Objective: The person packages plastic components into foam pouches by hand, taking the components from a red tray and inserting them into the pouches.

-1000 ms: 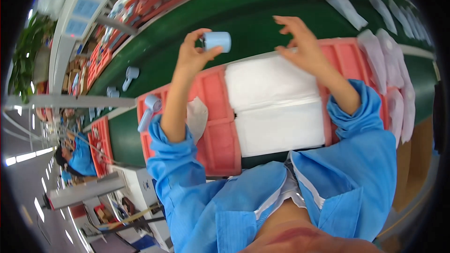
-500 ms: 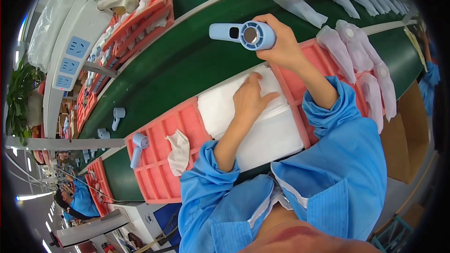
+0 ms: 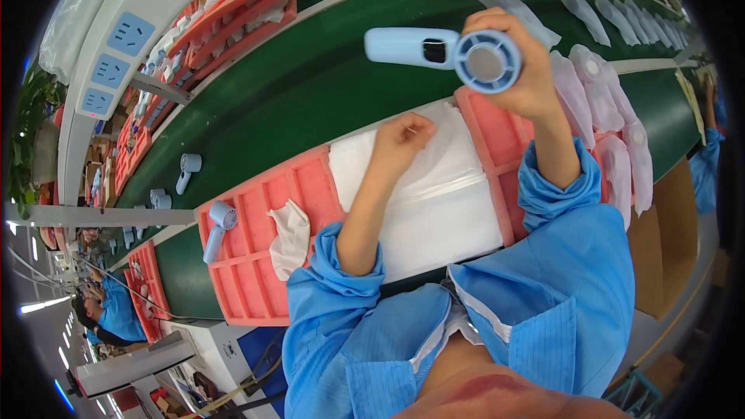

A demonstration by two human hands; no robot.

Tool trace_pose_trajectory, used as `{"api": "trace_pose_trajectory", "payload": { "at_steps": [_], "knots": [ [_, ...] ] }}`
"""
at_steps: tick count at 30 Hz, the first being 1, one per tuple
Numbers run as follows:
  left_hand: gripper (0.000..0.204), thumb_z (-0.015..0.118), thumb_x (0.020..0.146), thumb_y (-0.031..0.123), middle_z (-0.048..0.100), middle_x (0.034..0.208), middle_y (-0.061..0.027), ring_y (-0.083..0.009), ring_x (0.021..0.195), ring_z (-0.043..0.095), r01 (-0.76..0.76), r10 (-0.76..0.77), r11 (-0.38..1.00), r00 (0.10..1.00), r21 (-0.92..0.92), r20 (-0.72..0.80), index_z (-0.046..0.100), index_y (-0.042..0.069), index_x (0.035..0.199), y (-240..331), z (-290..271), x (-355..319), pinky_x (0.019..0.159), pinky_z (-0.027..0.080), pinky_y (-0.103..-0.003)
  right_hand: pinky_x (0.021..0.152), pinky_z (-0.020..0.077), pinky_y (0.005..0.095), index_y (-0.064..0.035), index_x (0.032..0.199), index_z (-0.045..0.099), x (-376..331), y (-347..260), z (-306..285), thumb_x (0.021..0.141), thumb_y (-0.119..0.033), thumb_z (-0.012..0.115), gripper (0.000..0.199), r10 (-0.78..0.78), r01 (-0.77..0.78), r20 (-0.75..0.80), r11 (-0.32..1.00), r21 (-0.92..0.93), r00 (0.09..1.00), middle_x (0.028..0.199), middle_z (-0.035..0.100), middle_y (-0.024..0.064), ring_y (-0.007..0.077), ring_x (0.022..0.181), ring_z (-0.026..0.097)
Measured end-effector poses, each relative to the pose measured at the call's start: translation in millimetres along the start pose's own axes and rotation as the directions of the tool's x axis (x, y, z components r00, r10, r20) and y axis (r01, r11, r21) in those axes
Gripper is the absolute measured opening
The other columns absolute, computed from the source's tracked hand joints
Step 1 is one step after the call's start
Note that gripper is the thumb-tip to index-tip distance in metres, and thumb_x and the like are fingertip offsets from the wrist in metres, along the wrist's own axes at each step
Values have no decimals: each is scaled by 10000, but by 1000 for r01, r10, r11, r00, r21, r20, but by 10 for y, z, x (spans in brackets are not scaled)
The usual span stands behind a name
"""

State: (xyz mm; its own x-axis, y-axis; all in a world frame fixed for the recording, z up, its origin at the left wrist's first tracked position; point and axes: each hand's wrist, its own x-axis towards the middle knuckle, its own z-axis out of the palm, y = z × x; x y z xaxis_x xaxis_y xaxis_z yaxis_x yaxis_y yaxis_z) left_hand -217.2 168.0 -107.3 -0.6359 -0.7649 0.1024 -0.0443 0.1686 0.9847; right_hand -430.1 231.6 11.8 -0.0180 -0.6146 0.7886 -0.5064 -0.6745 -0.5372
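My right hand (image 3: 531,70) grips a light blue handheld fan (image 3: 413,46) by its round head, raised above the bench with the handle pointing left. A dark panel shows on the fan near where handle and head meet. Over a stack of thin white translucent bags (image 3: 442,225), my left hand (image 3: 400,142) is closed, thumb and fingers pinched together. Whether a bag's edge is between those fingertips is too faint to tell. The stack lies between two pink compartment trays. A second blue fan (image 3: 220,225) rests in the left tray, beside a crumpled white cloth (image 3: 290,239).
Several bagged fans (image 3: 601,97) lie on the right pink tray (image 3: 489,128). More white bagged items (image 3: 586,15) line the green conveyor (image 3: 310,70). Another fan (image 3: 186,171) stands on the belt at left. Stacked pink trays (image 3: 240,27) and a socket post (image 3: 109,70) rise beyond it.
My right hand has brought the fan nearer and to the right. My left hand's fingers, spread over the bags before, have closed into a pinch. The whole view has shifted slightly.
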Motion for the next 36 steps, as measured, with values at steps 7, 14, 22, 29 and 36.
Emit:
{"api": "trace_pose_trajectory", "payload": {
  "at_steps": [7,14,22,29,36],
  "knots": [
    [115,657,891,137,615,763,1,-73,650,543,-21,-28,947,989,-320,-148,644,24,889,701,-300,-129,595,431,-221,814,460,265,-52,1035,592,-34,-22,-362,525,51,715,535,168,-183,183,980,72,969,1016,592,73,195,926,592],
    [103,615,921,132,614,807,-11,-82,720,556,-131,27,908,967,-399,-254,613,29,925,882,-374,-229,658,440,-221,789,470,287,-47,1042,586,-7,-139,14,560,19,755,515,76,-151,376,973,174,923,1018,586,94,219,912,591],
    [74,566,941,86,605,951,-35,-111,821,560,-302,110,752,934,-586,-340,572,25,981,967,-188,-317,762,443,-246,751,493,355,-14,1175,551,-166,-255,548,602,94,737,612,-45,81,255,988,-133,966,1060,523,148,297,933,562],
    [225,632,859,-20,600,974,-56,-130,830,547,-544,532,837,793,47,-295,538,-5,1064,879,104,-446,756,435,-263,746,493,361,-1,1334,458,-232,-322,701,583,166,692,805,-15,49,141,970,-239,990,1081,497,164,307,924,549],
    [340,669,710,-131,605,775,-86,-182,712,559,-699,852,502,500,509,-153,613,-6,1021,923,171,-435,610,446,-268,744,486,343,12,1369,418,-268,-393,611,616,146,683,809,-27,53,80,938,-344,996,1086,489,175,314,920,538]
  ]
}}
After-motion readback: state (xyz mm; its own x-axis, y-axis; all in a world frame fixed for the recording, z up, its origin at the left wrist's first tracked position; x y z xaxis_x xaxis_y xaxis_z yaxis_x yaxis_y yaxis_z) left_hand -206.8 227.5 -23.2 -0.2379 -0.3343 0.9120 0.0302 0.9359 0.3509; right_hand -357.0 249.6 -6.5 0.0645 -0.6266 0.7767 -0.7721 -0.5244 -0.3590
